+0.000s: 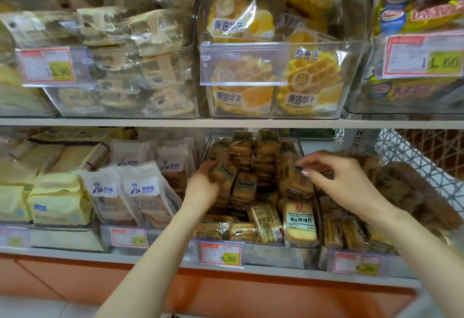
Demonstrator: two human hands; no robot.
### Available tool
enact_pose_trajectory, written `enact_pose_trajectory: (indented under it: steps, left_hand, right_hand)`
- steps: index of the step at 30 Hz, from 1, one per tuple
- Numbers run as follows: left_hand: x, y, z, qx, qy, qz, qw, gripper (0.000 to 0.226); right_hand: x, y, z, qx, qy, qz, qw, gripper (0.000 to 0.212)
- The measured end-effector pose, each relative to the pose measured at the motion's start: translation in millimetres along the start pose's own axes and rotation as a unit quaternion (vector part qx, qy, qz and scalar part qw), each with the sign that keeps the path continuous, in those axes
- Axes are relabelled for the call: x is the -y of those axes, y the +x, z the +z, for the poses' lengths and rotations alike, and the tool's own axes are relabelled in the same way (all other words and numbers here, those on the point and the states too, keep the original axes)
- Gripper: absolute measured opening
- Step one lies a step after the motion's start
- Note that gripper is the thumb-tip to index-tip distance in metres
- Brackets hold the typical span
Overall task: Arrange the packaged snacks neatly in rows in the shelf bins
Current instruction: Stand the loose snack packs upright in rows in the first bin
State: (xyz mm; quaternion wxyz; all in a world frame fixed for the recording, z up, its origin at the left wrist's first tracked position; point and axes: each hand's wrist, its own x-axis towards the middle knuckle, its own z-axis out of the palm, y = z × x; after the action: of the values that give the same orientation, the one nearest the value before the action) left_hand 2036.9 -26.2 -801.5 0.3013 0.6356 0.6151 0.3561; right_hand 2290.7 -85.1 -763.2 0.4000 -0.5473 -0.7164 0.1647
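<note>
Left hand (203, 187) grips one toast-slice packet (224, 176), right hand (345, 179) pinches the top of a second packet (300, 185), both standing long-axis near vertical in the clear bin (276, 255).

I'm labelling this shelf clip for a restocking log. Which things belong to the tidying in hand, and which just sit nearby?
In the job: left hand, gripping one pack; right hand, pinching another; brown toast-slice packs in clear wrap; the clear plastic bin holding them.
Just nearby: yellow waffle packs above; white paper-look bread bags; pale yellow bags; red-and-yellow price tag.
</note>
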Motion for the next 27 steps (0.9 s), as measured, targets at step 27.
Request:
enact_pose_trajectory:
  steps: [27]
  left_hand:
    - [7.7, 19.0, 40.1, 0.163, 0.508, 0.366, 0.763, 0.063]
  right_hand:
    - [-27.0, -15.7, -3.4, 0.043, -0.054, -0.014, 0.998, 0.02]
